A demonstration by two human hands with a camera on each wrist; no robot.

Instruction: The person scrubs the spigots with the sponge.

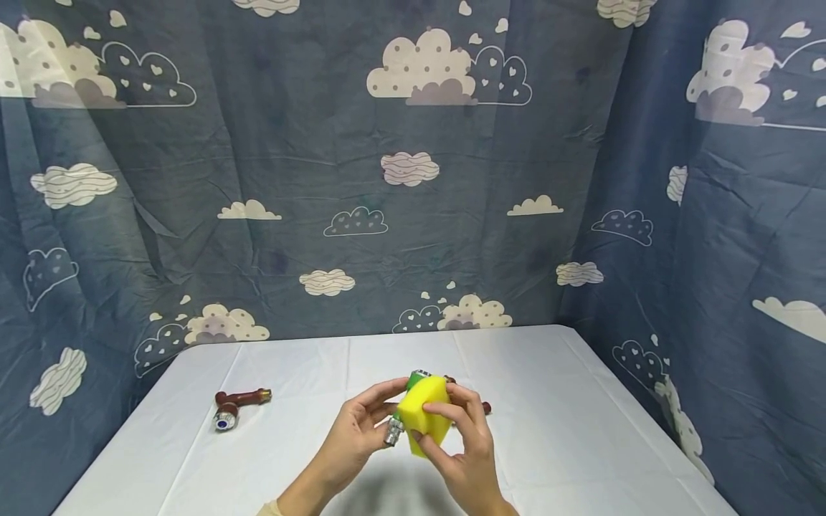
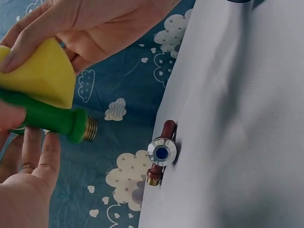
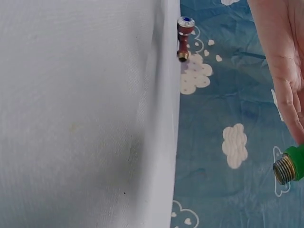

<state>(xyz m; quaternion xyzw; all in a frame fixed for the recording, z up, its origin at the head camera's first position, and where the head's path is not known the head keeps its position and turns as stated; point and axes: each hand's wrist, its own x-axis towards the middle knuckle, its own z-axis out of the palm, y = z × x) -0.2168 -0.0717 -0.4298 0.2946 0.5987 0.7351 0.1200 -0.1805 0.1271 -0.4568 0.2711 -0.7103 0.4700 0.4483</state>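
Observation:
In the head view my left hand [image 1: 351,433] holds a green tap [image 2: 54,118] with a threaded brass end and chromed metal parts. My right hand [image 1: 471,448] pinches a yellow sponge [image 1: 426,408] between thumb and fingers, against the tap, covering most of it. From the left wrist, the left hand's thumb [image 2: 10,115] lies over the green body, its fingers beneath, while the sponge sits along the upper side. Both things are up above the table. The right wrist view catches the left hand [image 3: 285,71] and the tap's threaded end [image 3: 285,170]; the right hand is outside it.
A red-brown tap [image 1: 235,405] with a blue-centred chrome cap lies on the left of the white-covered table [image 1: 290,365]. Another red-brown piece [image 1: 487,408] shows partly behind the right hand. Dark blue cloud-patterned cloth [image 1: 310,158] hangs behind and at the sides.

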